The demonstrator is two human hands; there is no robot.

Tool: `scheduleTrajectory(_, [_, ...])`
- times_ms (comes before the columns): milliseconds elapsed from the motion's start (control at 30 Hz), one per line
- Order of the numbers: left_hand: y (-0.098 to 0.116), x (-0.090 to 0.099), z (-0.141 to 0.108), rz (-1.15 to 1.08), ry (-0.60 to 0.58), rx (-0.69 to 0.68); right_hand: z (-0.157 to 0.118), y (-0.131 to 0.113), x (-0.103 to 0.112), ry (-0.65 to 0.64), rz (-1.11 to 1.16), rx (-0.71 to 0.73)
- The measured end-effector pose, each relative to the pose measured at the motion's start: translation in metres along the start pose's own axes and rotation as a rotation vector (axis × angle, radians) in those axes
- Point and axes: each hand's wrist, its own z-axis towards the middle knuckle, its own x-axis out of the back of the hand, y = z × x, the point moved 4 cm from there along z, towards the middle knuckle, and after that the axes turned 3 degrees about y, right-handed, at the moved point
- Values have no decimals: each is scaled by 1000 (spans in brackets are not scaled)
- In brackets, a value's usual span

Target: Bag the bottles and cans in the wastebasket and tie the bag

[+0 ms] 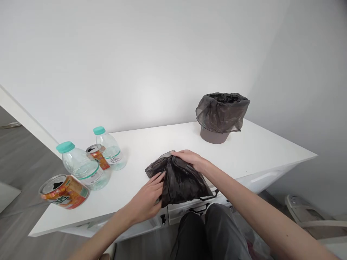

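A crumpled black garbage bag (pixel 184 182) lies over the front edge of the white cabinet top, its gathered part facing up. My right hand (pixel 189 158) comes in from the right and pinches the gathered top, fingertips pressed together on the film. At the bag's left side, my left hand (pixel 151 195) grips a fold, with its fingers on the upper side and the thumb lower down. Part of the left fingertips is hidden by the film.
On the left of the white cabinet top (pixel 151 141) stand two water bottles (pixel 92 176) (pixel 111 151) with teal caps and two opened orange cans (pixel 66 191) (pixel 98 156). A small bin (pixel 215 135) lined with a black bag (pixel 225 115) stands at the back right.
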Motion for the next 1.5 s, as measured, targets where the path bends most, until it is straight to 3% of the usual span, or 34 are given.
scheduleTrajectory(100, [5,17,-23,18,201,113,5,4,0,47,-156,17])
scheduleTrajectory(167, [17,29,-24,18,276,97,0,4,0,53,-241,36])
scheduleTrajectory(233, [30,29,-15,22,174,-5,-14,-1,2,127,-362,157])
scheduleTrajectory(333, [32,13,0,50,-67,-69,-57,-16,5,340,-590,609])
scheduleTrajectory(367, [28,6,3,50,-110,-48,-74,-17,3,340,-666,774])
scheduleTrajectory(433, [18,-7,4,9,-134,24,-103,-6,-1,159,-853,1016])
scheduleTrajectory(500, [9,-12,2,-76,-85,120,-120,15,0,-33,-1018,1126])
scheduleTrajectory(600, [3,-7,-2,-216,-12,290,-117,39,14,-101,-1062,1052])
scheduleTrajectory(733, [-1,16,8,-258,-4,446,-80,43,36,-75,-790,725])
scheduleTrajectory(833, [4,38,28,-38,75,401,-46,38,42,-66,-624,547])
scheduleTrajectory(900, [14,41,43,125,98,257,-26,37,43,-1,-629,457])
scheduleTrajectory(967, [22,29,54,214,56,84,-13,38,41,70,-672,393])
scheduleTrajectory(1033, [19,7,58,246,-36,-5,-8,39,36,103,-708,356])
scheduleTrajectory(1133, [-6,-26,57,244,-159,53,-8,37,32,132,-726,325])
scheduleTrajectory(1200, [-24,-38,53,213,-192,103,-8,36,36,181,-703,308])
scheduleTrajectory(1367, [-40,-39,45,156,-197,148,-1,41,48,306,-705,293])
scheduleTrajectory(1433, [-39,-38,43,157,-165,145,-8,40,41,416,-788,390])
scheduleTrajectory(1500, [-37,-40,42,164,-133,142,-23,35,21,532,-893,596])
